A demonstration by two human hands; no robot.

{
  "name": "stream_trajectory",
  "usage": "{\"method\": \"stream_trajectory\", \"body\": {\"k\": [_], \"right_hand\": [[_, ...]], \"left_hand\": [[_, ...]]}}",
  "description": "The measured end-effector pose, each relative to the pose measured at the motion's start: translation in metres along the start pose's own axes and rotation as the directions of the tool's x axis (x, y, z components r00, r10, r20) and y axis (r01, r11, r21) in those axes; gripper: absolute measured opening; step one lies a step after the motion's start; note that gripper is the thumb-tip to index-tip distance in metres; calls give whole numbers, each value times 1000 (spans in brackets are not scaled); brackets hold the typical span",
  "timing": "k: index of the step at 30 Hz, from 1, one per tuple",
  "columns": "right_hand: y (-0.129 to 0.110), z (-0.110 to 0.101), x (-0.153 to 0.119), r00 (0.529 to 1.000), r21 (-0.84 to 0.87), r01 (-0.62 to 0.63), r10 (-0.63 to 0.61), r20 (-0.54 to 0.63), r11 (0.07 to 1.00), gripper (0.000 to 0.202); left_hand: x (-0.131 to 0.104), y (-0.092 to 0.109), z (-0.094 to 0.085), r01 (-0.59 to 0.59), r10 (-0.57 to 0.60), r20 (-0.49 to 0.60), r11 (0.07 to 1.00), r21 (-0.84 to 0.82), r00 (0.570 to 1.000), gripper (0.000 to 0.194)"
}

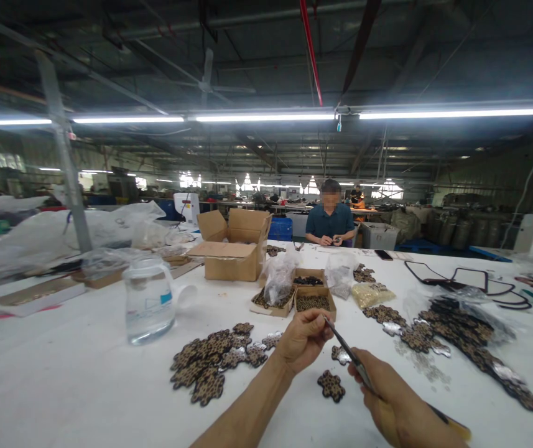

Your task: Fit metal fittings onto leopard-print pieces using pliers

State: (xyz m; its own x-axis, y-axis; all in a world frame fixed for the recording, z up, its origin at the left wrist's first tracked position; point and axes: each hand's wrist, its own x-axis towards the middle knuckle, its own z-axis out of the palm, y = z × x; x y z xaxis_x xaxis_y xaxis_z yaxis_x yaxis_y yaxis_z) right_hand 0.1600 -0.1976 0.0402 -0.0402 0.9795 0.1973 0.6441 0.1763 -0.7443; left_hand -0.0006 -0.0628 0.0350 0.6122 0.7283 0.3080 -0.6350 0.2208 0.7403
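The grip of the right hand (pixel 382 389) is holding a slim metal tool (pixel 354 359), with the fingers wrapped around it. The long axis of this tool is running forward and to the left, from the right palm to the fingertips of the left hand (pixel 301 341). The tip is ending just at these fingertips, so the left hand is the one nearer to it. The left thumb and fingers are bending close to each other there, but whether they are pinching a small piece, or only meeting the tip, I cannot tell.

Lower than the tool, between the two hands, a single flower-shaped patch (pixel 331 386) with a spotted pattern is lying flat on the desk (pixel 84 379). It is lying to the left of the right grip, and the right hand is nearer to it than the left. A second patch (pixel 339 354), partly shiny, is lying a little farther away, partly covered by the tool.

To the left of the left hand, a heap of similar patches (pixel 205 358) is spreading on the desk. To the right of the right hand, a longer row of patches (pixel 466 342) is extending. Beyond the left hand, a small open box (pixel 333 303) is containing many small brownish pieces (pixel 311 302). At the far side, another person (pixel 329 219) is sitting, with both hands near together.
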Motion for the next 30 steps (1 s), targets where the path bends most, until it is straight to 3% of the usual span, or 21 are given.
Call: {"method": "stream_trajectory", "body": {"k": [6, 13, 20, 25, 30], "right_hand": [[19, 7, 0, 987, -82, 144, -149, -58, 986, 67], [13, 5, 3, 997, -123, 74, -77, -14, 990, 62], [4, -1, -3, 999, 10, 41, -41, -28, 999, 52], [-5, -5, -4, 999, -13, 38, -38, -33, 999, 54], [10, 8, -3, 998, -11, 27, -28, -58, 1000, 60]], "left_hand": [[0, -1, 1, -14, 14, -11, 1000, -9, 1000, 18], [0, 1, 1, -29, 29, -35, 999, -20, 999, 22], [0, 2, 4, -42, 43, -57, 999, 20, 997, 28], [-1, 3, 6, -47, 48, -52, 999, 25, 997, 28], [-1, 2, 7, -42, 43, -50, 999, 24, 998, 28]]}}
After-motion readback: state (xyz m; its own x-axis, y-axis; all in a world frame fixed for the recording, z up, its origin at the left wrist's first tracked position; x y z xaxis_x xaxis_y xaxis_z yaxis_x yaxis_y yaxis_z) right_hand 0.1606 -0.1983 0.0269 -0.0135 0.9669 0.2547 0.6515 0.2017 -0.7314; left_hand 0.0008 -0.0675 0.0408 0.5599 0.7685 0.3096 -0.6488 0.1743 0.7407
